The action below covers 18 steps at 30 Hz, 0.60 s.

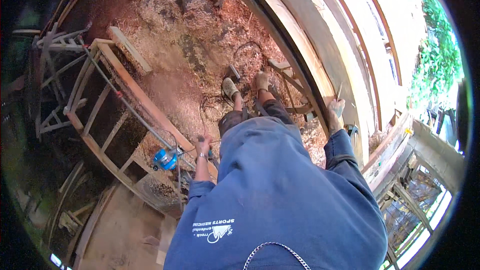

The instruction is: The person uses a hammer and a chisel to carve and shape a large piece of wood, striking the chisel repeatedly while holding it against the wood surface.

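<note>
My right hand (336,110) is at the right, over the edge of a long pale plank (320,72). Its fingers are closed on a thin, pale, pencil-like stick (340,91) whose tip points away from me. My left hand (203,145) hangs low at the left, beside a reddish wooden beam (145,101). Its fingers are too small and blurred to show what they hold, if anything. Close to it, a blue power tool (165,159) sits by a long metal bar clamp (131,104) that runs along the beam. A dark cord (202,112) trails near that hand.
Wood shavings (200,40) cover the ground around my feet. A ladder-like wooden frame (102,157) stands at the left, with a loose board (129,49) beyond it. Trestle legs (290,77) stand under the planks. Green leaves (437,45) show at the far right.
</note>
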Available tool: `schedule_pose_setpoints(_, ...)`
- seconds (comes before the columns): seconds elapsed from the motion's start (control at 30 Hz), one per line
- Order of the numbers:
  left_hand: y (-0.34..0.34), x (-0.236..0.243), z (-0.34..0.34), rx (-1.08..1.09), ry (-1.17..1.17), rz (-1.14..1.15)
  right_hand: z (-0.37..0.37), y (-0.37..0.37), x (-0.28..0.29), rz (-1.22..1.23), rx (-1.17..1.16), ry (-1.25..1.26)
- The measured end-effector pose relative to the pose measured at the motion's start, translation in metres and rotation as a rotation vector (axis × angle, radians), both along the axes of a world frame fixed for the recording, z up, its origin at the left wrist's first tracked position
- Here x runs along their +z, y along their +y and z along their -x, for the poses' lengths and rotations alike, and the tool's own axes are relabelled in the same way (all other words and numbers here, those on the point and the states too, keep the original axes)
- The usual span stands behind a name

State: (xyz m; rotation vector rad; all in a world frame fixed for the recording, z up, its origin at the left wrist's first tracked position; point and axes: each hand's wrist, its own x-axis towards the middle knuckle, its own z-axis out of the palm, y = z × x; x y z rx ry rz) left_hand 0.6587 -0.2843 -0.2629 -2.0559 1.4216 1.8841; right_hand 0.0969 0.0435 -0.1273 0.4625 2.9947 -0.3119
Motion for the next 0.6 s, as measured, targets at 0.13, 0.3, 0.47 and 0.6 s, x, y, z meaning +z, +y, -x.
schedule_pose_setpoints(0.13, 0.016, 0.021, 0.002, -0.07, -0.134, -0.431, 0.003, 0.017, -0.002, -0.009, -0.002, -0.019)
schedule_pose_setpoints(0.3, -0.021, 0.049, 0.048, -0.24, -0.266, -0.312, 0.0, 0.022, -0.006, 0.021, 0.02, -0.033)
schedule_pose_setpoints(0.47, -0.113, 0.005, 0.083, -0.286, 0.009, -0.107, -0.008, 0.012, -0.001, 0.044, -0.046, 0.003)
schedule_pose_setpoints(0.6, -0.183, 0.055, 0.173, -0.362, -0.049, -0.05, -0.004, -0.001, 0.012, 0.032, -0.109, 0.006)
